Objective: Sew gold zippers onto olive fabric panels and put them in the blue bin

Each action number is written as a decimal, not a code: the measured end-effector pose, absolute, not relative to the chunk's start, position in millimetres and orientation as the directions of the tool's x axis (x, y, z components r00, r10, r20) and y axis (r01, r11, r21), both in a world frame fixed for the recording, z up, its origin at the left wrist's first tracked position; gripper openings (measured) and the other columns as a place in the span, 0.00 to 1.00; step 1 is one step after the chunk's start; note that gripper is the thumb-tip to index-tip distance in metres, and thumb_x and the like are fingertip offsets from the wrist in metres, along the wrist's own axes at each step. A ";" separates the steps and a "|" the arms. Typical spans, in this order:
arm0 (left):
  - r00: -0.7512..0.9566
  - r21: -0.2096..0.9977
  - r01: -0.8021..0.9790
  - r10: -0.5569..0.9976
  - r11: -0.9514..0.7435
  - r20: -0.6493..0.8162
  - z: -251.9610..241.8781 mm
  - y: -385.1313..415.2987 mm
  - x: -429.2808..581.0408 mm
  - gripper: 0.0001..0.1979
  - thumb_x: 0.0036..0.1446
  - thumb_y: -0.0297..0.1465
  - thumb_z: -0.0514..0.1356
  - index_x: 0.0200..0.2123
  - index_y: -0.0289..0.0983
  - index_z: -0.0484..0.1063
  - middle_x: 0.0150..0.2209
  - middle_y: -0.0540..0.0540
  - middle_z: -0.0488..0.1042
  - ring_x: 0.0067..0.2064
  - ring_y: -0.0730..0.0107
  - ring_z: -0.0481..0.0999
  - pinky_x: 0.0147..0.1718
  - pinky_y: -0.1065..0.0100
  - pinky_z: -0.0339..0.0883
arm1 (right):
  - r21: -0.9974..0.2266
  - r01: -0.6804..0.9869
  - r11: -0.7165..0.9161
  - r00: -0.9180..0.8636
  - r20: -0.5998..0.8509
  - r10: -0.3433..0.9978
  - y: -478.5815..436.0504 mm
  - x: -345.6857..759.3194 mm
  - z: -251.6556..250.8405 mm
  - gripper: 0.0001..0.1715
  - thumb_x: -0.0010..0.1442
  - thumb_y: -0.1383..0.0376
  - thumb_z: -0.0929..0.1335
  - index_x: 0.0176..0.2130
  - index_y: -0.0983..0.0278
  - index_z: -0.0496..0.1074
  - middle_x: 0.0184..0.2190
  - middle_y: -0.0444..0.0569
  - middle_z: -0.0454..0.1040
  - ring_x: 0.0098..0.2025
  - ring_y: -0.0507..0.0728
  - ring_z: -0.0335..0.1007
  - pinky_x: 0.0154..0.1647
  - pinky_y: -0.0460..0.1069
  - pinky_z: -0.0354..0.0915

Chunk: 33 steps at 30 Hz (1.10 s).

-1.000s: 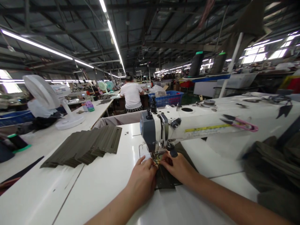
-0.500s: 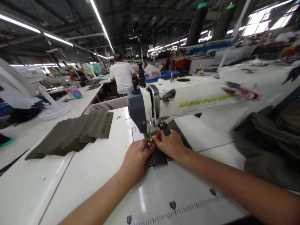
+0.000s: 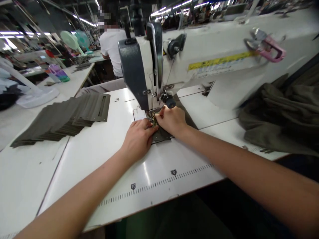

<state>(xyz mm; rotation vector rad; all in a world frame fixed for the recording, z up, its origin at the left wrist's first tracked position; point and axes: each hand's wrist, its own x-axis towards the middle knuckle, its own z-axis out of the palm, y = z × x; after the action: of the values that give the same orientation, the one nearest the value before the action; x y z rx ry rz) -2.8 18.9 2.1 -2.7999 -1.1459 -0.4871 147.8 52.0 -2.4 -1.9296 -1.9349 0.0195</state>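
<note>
Under the head of a white sewing machine [image 3: 219, 53] lies a dark olive fabric piece [image 3: 161, 135]. Both my hands rest at its near end, close to the needle area. My left hand [image 3: 138, 137] has its fingers bent together at the left edge of the fabric, by the presser foot. From the right, my right hand [image 3: 171, 120] pinches at the same spot with thumb and forefinger. What lies between its fingertips is too small to make out. A little brass-coloured part shows between the two hands.
A fanned stack of olive fabric pieces [image 3: 67, 116] lies left on the white table [image 3: 84, 166]. Pink-handled snips [image 3: 271, 49] sit on the machine arm. Bunched olive cloth [image 3: 281, 116] is at right. A person in a white shirt [image 3: 113, 49] sits beyond.
The view has tilted down and come closer, so the table's front edge shows. Both hands stay at the needle area with little visible change in their hold.
</note>
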 end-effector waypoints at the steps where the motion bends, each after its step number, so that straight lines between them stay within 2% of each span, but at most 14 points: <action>1: 0.670 0.052 0.695 0.672 -0.717 0.316 2.3 18.7 -2.6 0.18 0.49 0.20 0.53 0.43 0.37 0.71 0.41 0.43 0.68 0.44 0.60 0.68 0.44 0.56 0.62 | -0.295 0.955 0.033 0.049 0.266 0.963 53.8 146.0 -2.3 0.16 0.58 0.61 0.61 0.37 0.69 0.72 0.35 0.59 0.74 0.41 0.63 0.70 0.40 0.53 0.63; 6: 0.662 0.052 0.700 0.675 -0.712 0.327 3.1 16.4 -2.5 0.16 0.51 0.21 0.54 0.43 0.35 0.71 0.40 0.42 0.69 0.44 0.59 0.68 0.44 0.54 0.63 | -0.295 0.948 0.118 -0.032 0.283 0.959 45.9 151.7 3.9 0.17 0.60 0.62 0.60 0.38 0.69 0.73 0.33 0.58 0.75 0.40 0.61 0.70 0.40 0.52 0.64; 9: 0.636 0.114 0.698 0.686 -0.707 0.354 1.9 13.0 -4.8 0.17 0.50 0.20 0.54 0.44 0.33 0.70 0.41 0.41 0.71 0.44 0.60 0.70 0.45 0.55 0.65 | -0.274 0.889 0.368 -0.268 0.341 0.901 20.5 166.8 2.3 0.16 0.59 0.60 0.62 0.41 0.65 0.72 0.39 0.51 0.74 0.45 0.58 0.68 0.45 0.51 0.64; 10: 0.620 0.149 0.696 0.693 -0.702 0.369 1.3 11.2 -5.8 0.17 0.49 0.19 0.54 0.44 0.33 0.69 0.41 0.42 0.71 0.44 0.61 0.70 0.45 0.57 0.66 | -0.249 0.792 0.557 -0.445 0.389 0.806 11.2 172.3 -0.4 0.18 0.59 0.60 0.62 0.44 0.66 0.71 0.44 0.52 0.72 0.48 0.58 0.65 0.49 0.52 0.62; 11: 0.603 0.179 0.692 0.696 -0.699 0.390 0.5 9.1 -6.6 0.17 0.49 0.19 0.53 0.44 0.33 0.69 0.42 0.42 0.72 0.44 0.63 0.71 0.46 0.58 0.67 | -0.229 0.722 0.653 -0.530 0.425 0.734 3.0 177.2 -3.8 0.22 0.58 0.60 0.62 0.48 0.69 0.69 0.48 0.55 0.70 0.52 0.59 0.62 0.52 0.55 0.60; 13: 0.579 0.208 0.680 0.689 -0.703 0.437 -1.0 4.6 -7.6 0.15 0.50 0.19 0.53 0.42 0.33 0.69 0.44 0.42 0.73 0.45 0.64 0.72 0.48 0.58 0.67 | -0.203 0.663 0.721 -0.589 0.454 0.669 -8.2 184.2 -10.4 0.25 0.58 0.61 0.62 0.51 0.74 0.65 0.51 0.58 0.67 0.54 0.60 0.60 0.55 0.56 0.57; 18: 0.579 0.174 0.643 0.622 -0.746 0.528 -5.5 -0.2 -7.6 0.11 0.55 0.22 0.52 0.39 0.33 0.72 0.41 0.42 0.75 0.43 0.64 0.75 0.47 0.57 0.68 | -0.172 0.652 0.739 -0.607 0.465 0.644 -8.6 184.4 -13.0 0.22 0.57 0.68 0.61 0.50 0.76 0.67 0.50 0.59 0.68 0.53 0.60 0.61 0.55 0.55 0.59; 24: 0.654 0.050 0.600 0.525 -0.799 0.545 -6.6 9.5 -11.6 0.13 0.58 0.23 0.49 0.41 0.34 0.71 0.42 0.41 0.75 0.45 0.62 0.74 0.47 0.57 0.69 | -0.162 0.642 0.750 -0.594 0.513 0.619 0.8 179.9 -8.3 0.21 0.55 0.71 0.61 0.47 0.78 0.69 0.48 0.60 0.70 0.51 0.60 0.65 0.54 0.53 0.61; 33: 0.671 0.056 0.581 0.516 -0.812 0.532 0.7 26.1 -8.9 0.12 0.59 0.24 0.49 0.39 0.35 0.71 0.37 0.41 0.74 0.41 0.62 0.74 0.40 0.61 0.72 | -0.139 0.611 0.779 -0.596 0.568 0.568 19.3 179.8 -13.8 0.22 0.54 0.74 0.58 0.45 0.79 0.70 0.47 0.62 0.70 0.49 0.60 0.66 0.52 0.53 0.62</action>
<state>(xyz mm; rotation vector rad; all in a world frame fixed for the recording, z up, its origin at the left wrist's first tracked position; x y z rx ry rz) -8.9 26.1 0.7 -2.7623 -0.9102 -0.8248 179.8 19.3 -13.8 -0.8746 -2.3631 -0.0923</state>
